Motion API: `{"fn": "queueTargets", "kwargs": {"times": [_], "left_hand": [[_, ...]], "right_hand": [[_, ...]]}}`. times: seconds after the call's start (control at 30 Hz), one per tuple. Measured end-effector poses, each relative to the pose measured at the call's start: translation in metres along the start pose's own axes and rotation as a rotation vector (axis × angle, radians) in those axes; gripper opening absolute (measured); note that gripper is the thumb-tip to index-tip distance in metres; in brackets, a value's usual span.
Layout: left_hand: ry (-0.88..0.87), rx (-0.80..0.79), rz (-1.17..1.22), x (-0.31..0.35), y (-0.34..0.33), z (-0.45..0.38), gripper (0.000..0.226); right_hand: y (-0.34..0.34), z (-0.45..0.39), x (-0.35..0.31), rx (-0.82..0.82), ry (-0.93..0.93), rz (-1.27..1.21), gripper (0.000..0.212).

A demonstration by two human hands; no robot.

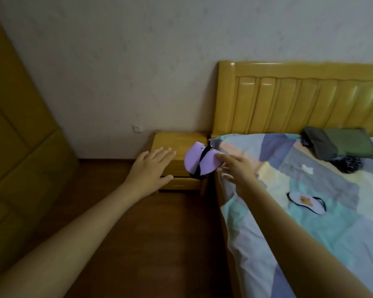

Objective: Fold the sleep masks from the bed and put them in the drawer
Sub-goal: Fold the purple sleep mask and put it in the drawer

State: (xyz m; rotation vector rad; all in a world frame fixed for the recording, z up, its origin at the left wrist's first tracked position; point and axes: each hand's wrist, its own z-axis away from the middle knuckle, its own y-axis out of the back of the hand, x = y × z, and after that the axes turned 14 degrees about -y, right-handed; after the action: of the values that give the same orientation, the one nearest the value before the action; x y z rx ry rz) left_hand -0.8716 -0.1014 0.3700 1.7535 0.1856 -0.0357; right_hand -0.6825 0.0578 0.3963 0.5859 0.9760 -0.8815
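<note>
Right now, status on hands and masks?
Right hand pinching folded purple mask. Left hand open, reaching for nightstand drawer. Second mask on bed.

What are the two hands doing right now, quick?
Left hand: open, fingers straight, reaching toward the nightstand, holding nothing.
Right hand: pinching the folded purple sleep mask.

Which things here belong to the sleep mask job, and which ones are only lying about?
Belong to the job:
- folded lilac sleep mask with black strap, pinched by the right hand
- unfolded lilac sleep mask on the bed
- yellow wooden nightstand with drawers
- left hand, open, reaching toward the nightstand

Lying about:
- folded dark green cloth
- dark patterned bundle
</note>
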Motion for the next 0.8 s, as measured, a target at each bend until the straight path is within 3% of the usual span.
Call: {"fn": "queueTargets", "kwargs": {"times": [0.47, 0.63, 0.8], "left_hand": [[0.225, -0.145, 0.146, -0.145, -0.206, -0.136, 0.068], [0.207, -0.16, 0.151, -0.196, -0.323, -0.197, 0.069], [0.069, -0.245, 0.092, -0.23, -0.459, -0.247, 0.067]], "right_hand": [[-0.096, -0.316, -0.016, -0.073, -0.093, 0.274, 0.011], [-0.12, -0.443, 0.018, -0.033, -0.143, 0.31, 0.017], [-0.143, -0.562, 0.061, -0.004, -0.172, 0.274, 0.016]]}}
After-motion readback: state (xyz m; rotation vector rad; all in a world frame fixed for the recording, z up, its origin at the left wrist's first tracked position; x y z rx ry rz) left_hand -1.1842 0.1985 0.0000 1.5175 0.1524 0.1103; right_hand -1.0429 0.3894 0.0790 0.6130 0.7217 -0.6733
